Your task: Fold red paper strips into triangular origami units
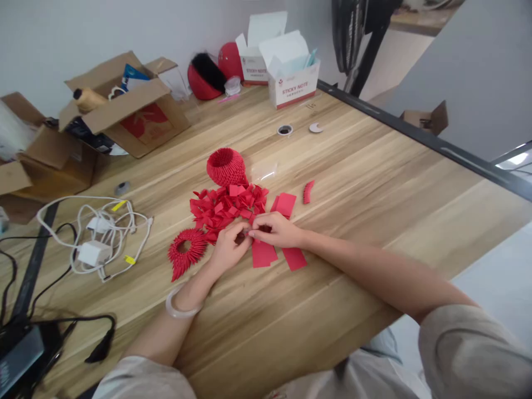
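My left hand (231, 247) and my right hand (276, 229) meet at the fingertips, both closed in a pinch. Between them is a small piece of red paper, mostly hidden by the fingers. Flat red paper strips (264, 254) lie beneath and beside my right hand, with another stack (286, 204) just beyond it. A heap of small folded red paper pieces (224, 208) is right behind the hands. Left of my left hand lies a spiky red paper ring (197, 249) with a tail. A round red paper vase-like form (226, 167) stands behind the heap.
A short curved row of red pieces (308, 192) lies to the right. Farther back are a tape roll (285, 130) and sticky-note boxes (296, 88). Cardboard boxes (143, 124) stand at the back left, tangled white cables (95, 252) at the left. A dark edge (386, 122) bounds the table.
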`<action>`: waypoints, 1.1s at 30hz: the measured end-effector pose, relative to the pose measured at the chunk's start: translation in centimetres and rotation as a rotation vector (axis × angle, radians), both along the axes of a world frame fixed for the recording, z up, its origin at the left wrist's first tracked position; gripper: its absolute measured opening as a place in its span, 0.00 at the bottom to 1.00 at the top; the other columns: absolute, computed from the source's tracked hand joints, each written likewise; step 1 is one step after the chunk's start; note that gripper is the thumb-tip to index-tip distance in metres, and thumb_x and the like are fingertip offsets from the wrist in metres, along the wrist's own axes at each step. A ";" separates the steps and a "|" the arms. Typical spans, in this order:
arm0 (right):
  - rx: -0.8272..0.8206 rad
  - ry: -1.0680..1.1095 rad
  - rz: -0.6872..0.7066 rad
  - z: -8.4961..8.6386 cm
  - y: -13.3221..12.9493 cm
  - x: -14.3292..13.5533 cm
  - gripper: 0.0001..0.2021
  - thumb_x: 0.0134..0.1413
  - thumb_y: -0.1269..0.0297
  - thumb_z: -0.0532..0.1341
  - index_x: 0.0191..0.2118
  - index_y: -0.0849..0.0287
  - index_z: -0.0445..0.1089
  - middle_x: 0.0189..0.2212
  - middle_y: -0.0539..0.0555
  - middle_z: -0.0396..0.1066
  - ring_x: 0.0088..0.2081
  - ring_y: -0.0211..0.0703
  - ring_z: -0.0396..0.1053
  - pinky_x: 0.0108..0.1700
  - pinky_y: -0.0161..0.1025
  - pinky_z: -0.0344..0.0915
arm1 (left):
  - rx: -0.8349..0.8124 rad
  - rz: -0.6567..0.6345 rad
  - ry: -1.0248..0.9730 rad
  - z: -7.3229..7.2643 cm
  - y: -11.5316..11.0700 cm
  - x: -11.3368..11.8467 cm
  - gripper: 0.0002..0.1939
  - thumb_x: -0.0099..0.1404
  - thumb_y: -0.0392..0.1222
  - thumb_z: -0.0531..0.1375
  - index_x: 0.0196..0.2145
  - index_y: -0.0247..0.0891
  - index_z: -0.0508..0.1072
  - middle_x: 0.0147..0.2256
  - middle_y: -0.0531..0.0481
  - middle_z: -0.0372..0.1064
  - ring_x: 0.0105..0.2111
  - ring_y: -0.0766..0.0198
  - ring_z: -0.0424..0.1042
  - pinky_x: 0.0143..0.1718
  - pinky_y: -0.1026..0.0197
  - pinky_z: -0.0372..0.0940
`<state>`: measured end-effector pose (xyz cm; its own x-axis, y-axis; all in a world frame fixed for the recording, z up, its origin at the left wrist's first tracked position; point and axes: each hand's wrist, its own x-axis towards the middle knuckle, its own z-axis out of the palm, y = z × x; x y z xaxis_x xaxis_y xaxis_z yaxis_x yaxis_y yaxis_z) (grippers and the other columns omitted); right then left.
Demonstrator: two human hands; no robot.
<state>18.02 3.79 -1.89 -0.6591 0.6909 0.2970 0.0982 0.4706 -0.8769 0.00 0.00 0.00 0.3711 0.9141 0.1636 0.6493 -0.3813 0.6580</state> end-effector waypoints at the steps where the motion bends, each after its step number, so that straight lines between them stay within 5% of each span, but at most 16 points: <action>1: 0.000 -0.002 -0.001 0.0 0.0 0.0 0.15 0.58 0.62 0.55 0.22 0.62 0.62 0.20 0.48 0.60 0.24 0.31 0.57 0.29 0.30 0.55 | 0.004 -0.001 -0.001 0.0 0.0 0.0 0.06 0.63 0.38 0.55 0.32 0.35 0.70 0.26 0.52 0.68 0.27 0.67 0.66 0.30 0.67 0.60; 33: 0.013 0.011 -0.010 -0.3 0.0 -0.1 0.15 0.58 0.62 0.55 0.22 0.63 0.62 0.19 0.48 0.59 0.23 0.31 0.56 0.28 0.30 0.54 | 0.020 -0.017 -0.004 -0.1 0.1 -0.1 0.05 0.62 0.37 0.55 0.32 0.34 0.70 0.26 0.52 0.68 0.27 0.68 0.66 0.31 0.67 0.61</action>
<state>17.90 3.80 -2.17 -0.6491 0.6934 0.3127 0.0935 0.4806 -0.8719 -0.11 0.06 -0.10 0.3860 0.9041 0.1832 0.6401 -0.4055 0.6526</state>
